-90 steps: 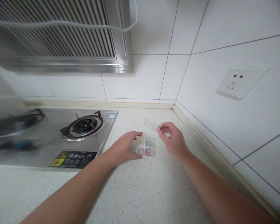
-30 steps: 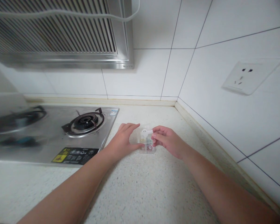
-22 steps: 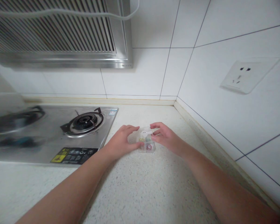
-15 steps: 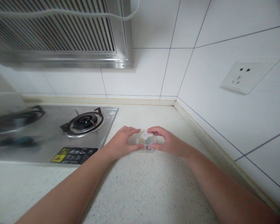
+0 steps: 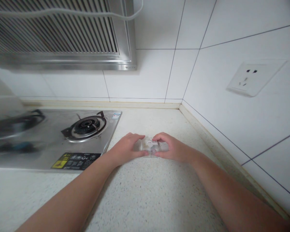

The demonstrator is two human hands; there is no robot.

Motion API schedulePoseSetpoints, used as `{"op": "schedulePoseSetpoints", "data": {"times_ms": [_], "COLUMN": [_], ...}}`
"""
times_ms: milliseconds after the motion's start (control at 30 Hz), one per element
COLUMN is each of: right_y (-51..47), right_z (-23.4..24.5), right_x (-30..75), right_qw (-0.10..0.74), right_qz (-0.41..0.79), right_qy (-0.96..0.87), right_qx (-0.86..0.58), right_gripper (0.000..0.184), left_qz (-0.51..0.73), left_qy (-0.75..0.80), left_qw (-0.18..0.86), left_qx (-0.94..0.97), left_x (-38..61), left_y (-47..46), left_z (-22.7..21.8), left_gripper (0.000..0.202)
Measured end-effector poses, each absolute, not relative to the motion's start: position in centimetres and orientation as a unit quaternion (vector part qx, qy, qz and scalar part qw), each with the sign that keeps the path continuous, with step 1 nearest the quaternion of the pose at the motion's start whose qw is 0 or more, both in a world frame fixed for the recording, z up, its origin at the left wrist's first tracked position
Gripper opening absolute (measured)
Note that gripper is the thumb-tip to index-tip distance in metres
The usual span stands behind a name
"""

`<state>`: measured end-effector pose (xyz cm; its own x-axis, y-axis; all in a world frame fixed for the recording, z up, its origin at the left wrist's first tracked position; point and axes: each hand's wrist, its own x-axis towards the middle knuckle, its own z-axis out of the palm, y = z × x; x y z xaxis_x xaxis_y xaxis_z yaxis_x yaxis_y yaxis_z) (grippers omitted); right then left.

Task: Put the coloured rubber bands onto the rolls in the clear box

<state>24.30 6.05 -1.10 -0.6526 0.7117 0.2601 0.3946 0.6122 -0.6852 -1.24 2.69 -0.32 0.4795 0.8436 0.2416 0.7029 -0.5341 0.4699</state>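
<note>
Between my hands a small clear plastic box [image 5: 150,149] rests on the speckled countertop. A white tab-like part shows on its upper face, and a faint pinkish shape is visible near its front side; the contents cannot be made out clearly. My left hand [image 5: 127,149] grips the box from the left, with the thumb at its near side and the fingers curled toward its far side. Mirroring it, my right hand [image 5: 175,149] holds the right part, thumb in front and fingertips on the upper far edge.
To the left lies a steel gas stove [image 5: 50,129] with a black burner [image 5: 87,125] and a warning label [image 5: 76,161]. A range hood [image 5: 62,58] hangs above it, crossed by a white cable [image 5: 62,12]. White tiled walls meet in the corner; a socket [image 5: 252,79] is on the right.
Both hands stay around the box, with small finger shifts. The yellowish and greenish colours seen inside earlier show less now, and the white tab appears slightly lower. The whole view shifts a little.
</note>
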Motion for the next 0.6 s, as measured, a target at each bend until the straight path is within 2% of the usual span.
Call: {"op": "schedulePoseSetpoints", "data": {"times_ms": [300, 600], "right_y": [6.17, 6.33], "right_z": [-1.03, -1.02], "right_x": [24.4, 24.65], "right_qw": [0.258, 0.254], "right_qz": [0.289, 0.3], "right_qy": [-0.866, -0.867], "right_qx": [-0.317, -0.308], "right_gripper": [0.048, 0.05], "left_qz": [0.22, 0.22], "left_qy": [0.448, 0.446], "left_qw": [0.16, 0.179], "left_qx": [0.851, 0.849], "left_x": [-1.15, -1.24], "left_y": [2.67, 2.67], "left_z": [-0.2, -0.42], "left_gripper": [0.065, 0.075]}}
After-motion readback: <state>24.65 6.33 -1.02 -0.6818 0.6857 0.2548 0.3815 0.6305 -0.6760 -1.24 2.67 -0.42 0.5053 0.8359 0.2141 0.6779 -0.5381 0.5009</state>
